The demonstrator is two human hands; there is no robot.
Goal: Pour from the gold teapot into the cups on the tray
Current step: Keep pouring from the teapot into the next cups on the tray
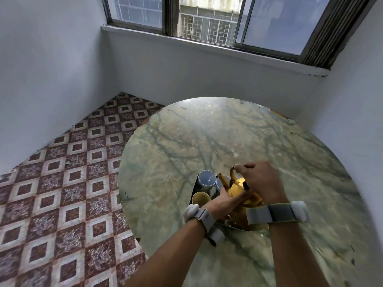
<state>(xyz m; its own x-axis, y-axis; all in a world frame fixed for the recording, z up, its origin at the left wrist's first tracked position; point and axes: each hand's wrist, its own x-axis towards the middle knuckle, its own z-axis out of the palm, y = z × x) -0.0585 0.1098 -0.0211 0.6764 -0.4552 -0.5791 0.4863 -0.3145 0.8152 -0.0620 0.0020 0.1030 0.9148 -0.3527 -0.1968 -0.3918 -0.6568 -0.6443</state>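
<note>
Right hand (260, 181) tilts gold teapot (241, 191), spout seemingly toward far-left cup (206, 178)

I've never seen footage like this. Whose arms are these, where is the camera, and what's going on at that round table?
No machine here: a person wears a camera on the head, looking down at their own arms. The right hand holds the handle of a gold teapot, tilted so its spout reaches over a blue-grey cup. The left hand steadies the pot's body. A yellow cup stands nearer, both on a dark tray on the marble table. Each wrist carries a strapped band.
</note>
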